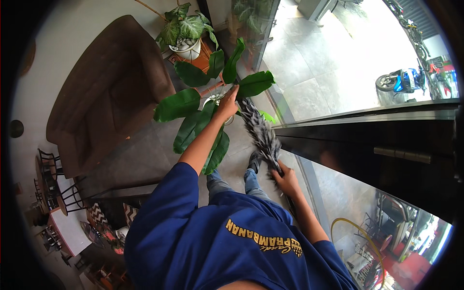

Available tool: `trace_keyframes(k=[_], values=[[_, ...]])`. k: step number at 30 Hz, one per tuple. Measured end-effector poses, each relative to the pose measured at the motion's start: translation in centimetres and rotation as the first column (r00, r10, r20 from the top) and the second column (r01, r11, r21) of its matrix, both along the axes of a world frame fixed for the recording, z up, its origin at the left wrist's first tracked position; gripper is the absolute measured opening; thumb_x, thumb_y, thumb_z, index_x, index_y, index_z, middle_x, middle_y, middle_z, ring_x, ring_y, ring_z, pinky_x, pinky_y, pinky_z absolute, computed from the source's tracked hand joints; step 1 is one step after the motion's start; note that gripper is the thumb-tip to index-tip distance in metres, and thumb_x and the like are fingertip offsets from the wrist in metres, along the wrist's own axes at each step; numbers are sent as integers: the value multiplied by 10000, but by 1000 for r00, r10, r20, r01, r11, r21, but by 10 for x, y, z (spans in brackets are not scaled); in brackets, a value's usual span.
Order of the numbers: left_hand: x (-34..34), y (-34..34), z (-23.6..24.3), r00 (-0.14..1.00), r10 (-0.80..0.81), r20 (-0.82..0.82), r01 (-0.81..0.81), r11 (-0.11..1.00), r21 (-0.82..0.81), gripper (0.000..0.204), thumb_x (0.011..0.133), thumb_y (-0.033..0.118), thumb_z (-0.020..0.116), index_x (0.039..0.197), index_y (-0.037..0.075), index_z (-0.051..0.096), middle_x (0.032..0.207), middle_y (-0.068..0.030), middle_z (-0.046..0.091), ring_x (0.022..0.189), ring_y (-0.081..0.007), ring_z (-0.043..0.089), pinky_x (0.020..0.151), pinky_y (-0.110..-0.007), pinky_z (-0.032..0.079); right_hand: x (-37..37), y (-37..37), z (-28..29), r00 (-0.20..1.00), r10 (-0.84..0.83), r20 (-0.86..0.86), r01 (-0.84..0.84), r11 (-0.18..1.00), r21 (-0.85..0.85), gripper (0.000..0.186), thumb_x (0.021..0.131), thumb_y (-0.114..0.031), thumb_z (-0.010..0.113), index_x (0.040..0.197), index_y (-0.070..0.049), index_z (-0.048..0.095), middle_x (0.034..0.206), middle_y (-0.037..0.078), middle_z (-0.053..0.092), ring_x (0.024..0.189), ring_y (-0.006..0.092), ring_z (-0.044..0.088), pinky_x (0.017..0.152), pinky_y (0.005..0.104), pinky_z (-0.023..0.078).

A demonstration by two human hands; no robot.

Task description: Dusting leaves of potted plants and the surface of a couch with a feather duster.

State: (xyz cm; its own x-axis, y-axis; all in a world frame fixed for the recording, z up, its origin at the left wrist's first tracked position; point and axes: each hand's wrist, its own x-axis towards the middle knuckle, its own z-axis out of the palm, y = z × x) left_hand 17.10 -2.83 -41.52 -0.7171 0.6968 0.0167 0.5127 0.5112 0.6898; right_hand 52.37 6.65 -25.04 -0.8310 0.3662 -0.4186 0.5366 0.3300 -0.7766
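Note:
My right hand (287, 180) is wrapped round the lower end of a fluffy grey-and-black feather duster (261, 129). The duster slants up and left, its far tip close to my left hand (226, 105). That left hand reaches in among the broad green leaves of a potted plant (180, 105), its fingers closed at the base of a leaf (256, 84) on the right side; the exact grip is partly hidden. A white pot shows only in part below the leaves and my left hand.
A brown tufted sofa (113, 96) stands to the left. Beyond the plant, another plant in a white pot (188, 50) with pebbles rests on a wooden stand. Glass panels and a dark door frame (367, 145) run along my right; a blue motorbike (405, 80) is outside.

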Motion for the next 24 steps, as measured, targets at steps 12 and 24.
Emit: trace_keyframes(k=[12, 24], values=[[-30, -35, -16, 989, 144, -37, -139, 984, 110, 477, 755, -6, 552, 1231, -18, 529, 1284, -218, 528, 1215, -342, 497, 1034, -402, 391, -129, 20, 10, 965, -232, -121, 159, 887, -433, 268, 906, -199, 610, 1030, 37, 641, 825, -22, 622, 738, 65, 514, 683, 247, 443], [45, -122, 33, 935, -6, -354, -77, 972, -220, 521, 787, 213, 626, 1272, 46, 531, 1493, -190, 274, 1384, -407, 230, 1110, -586, 199, -208, 23, 2, 939, -276, -206, 221, 941, -255, 312, 848, -263, 659, 934, 37, 656, 757, 119, 666, 663, 191, 624, 624, 327, 481]])
